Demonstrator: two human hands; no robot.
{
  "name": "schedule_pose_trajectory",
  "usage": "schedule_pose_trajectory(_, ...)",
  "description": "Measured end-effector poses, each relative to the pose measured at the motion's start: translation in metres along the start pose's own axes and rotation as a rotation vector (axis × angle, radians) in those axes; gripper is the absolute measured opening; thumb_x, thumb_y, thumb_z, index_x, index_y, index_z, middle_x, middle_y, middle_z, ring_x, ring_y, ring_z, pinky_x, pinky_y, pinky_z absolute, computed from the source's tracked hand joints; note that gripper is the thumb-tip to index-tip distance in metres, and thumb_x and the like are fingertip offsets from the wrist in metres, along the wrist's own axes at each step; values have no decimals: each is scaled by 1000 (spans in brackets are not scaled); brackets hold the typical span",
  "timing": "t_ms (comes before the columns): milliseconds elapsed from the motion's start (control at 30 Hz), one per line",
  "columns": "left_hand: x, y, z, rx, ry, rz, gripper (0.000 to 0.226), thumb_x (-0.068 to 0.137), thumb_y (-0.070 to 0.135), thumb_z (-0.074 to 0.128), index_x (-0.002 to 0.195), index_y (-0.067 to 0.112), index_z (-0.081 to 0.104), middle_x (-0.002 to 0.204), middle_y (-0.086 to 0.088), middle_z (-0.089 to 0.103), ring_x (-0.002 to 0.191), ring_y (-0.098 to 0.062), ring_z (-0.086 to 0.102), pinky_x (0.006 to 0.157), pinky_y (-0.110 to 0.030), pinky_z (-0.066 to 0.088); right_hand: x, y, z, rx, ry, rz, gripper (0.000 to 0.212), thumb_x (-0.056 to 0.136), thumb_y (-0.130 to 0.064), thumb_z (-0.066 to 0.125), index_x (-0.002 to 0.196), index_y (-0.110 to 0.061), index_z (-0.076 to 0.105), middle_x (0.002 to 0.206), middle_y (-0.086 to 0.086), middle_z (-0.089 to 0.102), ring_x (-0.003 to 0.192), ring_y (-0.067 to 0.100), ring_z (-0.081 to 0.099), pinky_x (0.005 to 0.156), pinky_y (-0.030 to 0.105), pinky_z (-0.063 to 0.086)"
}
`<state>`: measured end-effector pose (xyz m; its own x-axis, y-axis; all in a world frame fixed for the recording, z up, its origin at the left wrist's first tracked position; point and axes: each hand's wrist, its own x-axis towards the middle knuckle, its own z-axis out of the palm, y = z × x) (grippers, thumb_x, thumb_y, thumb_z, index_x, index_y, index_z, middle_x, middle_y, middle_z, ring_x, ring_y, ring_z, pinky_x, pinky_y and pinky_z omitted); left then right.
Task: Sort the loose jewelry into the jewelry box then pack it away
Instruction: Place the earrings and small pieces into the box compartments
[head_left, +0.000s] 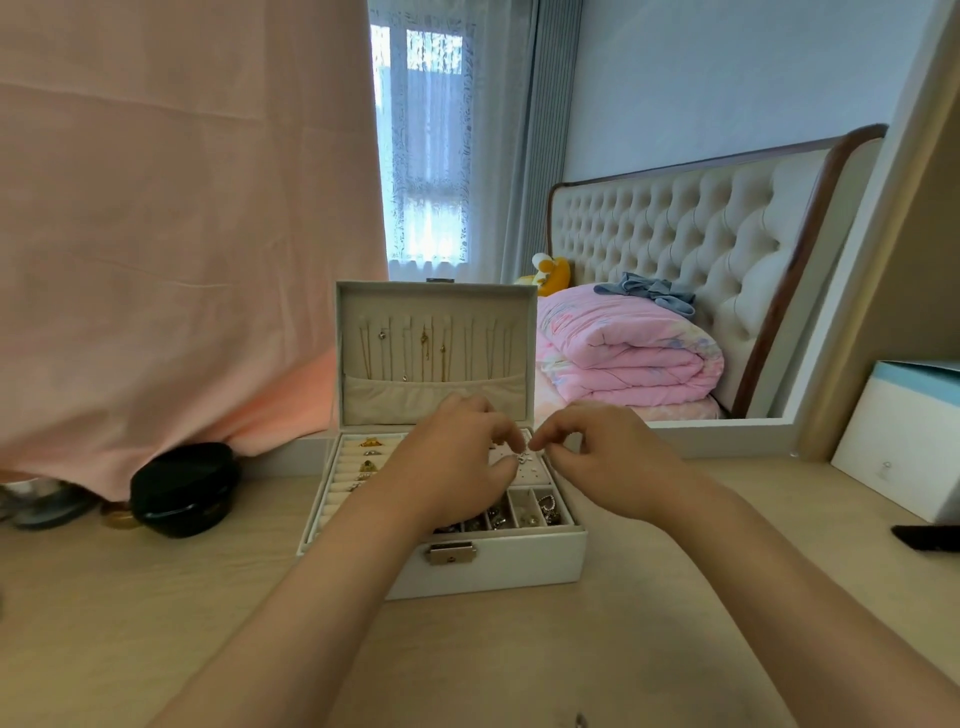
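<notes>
Both hands over open jewelry box (519, 564), mid-desk. L hand (452, 462): fingers curled, thumb under, pinching small silver piece (521, 458). R hand (613, 457): thumb + forefinger closed in tight pinch on same piece from other side, rest loosely curled. Piece too small to tell type, prob. earring. Held betw. fingertips, just above earring panel (537, 472), back-right of tray. Panel straight below tips, so next move looks like short push down. Both hands equally near. Long axis: can't tell.
</notes>
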<state>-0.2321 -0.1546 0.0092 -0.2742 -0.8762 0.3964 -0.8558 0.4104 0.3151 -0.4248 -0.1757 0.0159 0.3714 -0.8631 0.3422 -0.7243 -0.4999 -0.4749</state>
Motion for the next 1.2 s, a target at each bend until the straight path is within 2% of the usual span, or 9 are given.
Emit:
schedule_pose_trajectory(167, -34, 17, -15, -46, 23, 62, 7, 89, 32, 61, 92, 36, 65, 90, 15, 58, 86, -3, 50, 78, -30, 48, -33, -28, -16, 38, -154, -51, 15, 90, -20, 66, 93, -29, 78, 86, -16, 69, 63, -13, 55, 60, 5, 39)
schedule_pose_trajectory(300, -69, 27, -18, -92, -68, 94, 5, 87, 28, 64, 85, 32, 64, 78, 14, 61, 74, -1, 54, 67, -25, 45, -64, -39, -17, 33, -324, -60, 8, 86, -26, 73, 88, -32, 78, 85, -14, 71, 69, -6, 58, 64, 9, 42)
schedule_pose_trajectory(400, -94, 33, -17, -163, -187, 96, 2, 87, 29, 65, 88, 30, 67, 79, 11, 65, 72, -4, 58, 67, -25, 49, -84, -41, -16, -33, -454, -40, 11, 86, -27, 73, 91, -37, 76, 91, -13, 72, 74, -2, 60, 68, 14, 48)
schedule_pose_trajectory(533, -123, 37, -8, -208, -330, 55, 6, 86, 36, 66, 92, 35, 67, 83, 13, 67, 77, -4, 62, 75, -30, 54, -107, -41, -13, -14, -532, 12, 12, 84, -31, 75, 95, -37, 76, 94, -12, 72, 61, -9, 54, 59, 8, 39)
schedule_pose_trajectory(667, -141, 34, 0, -191, -324, 41, 14, 85, 40, 68, 98, 37, 69, 90, 17, 65, 83, -2, 59, 75, -23, 52, -122, -42, -5, -9, -604, 57, 15, 82, -29, 78, 95, -36, 76, 92, -14, 72, 59, -9, 55, 56, 6, 38)
schedule_pose_trajectory(733, -146, 32, 4, -212, -282, 55, 12, 86, 40, 70, 98, 36, 70, 90, 18, 64, 84, -2, 58, 72, -17, 48, -123, -40, 0, -17, -591, 64, 13, 82, -29, 78, 92, -38, 77, 79, -24, 69, 62, -9, 56, 59, 6, 39)
schedule_pose_trajectory(833, -149, 31, 9, -247, -168, 28, 10, 88, 35, 70, 98, 35, 70, 91, 19, 65, 88, -4, 59, 73, -18, 49, -122, -38, 5, -9, -538, 66, 11, 84, -28, 78, 93, -35, 79, 62, -35, 59, 62, -14, 54, 56, 3, 38)
schedule_pose_trajectory(1067, -151, 26, 17, -344, 5, -16, 22, 84, 37, 75, 105, 39, 66, 97, 26, 67, 93, 0, 62, 71, -12, 45, -117, -30, 17, 213, -338, 91, 9, 86, -25, 78, 86, -33, 79, 68, -24, 68, 63, -10, 56, 64, 7, 40)
schedule_pose_trajectory(1200, -151, 30, 15, -367, 48, -9, 28, 81, 45, 76, 107, 42, 66, 100, 27, 68, 94, -1, 65, 72, -17, 51, -118, -35, 24, 481, -242, 158, 4, 84, -21, 81, 87, -20, 80, 59, -13, 64, 49, -3, 47, 53, 13, 39)
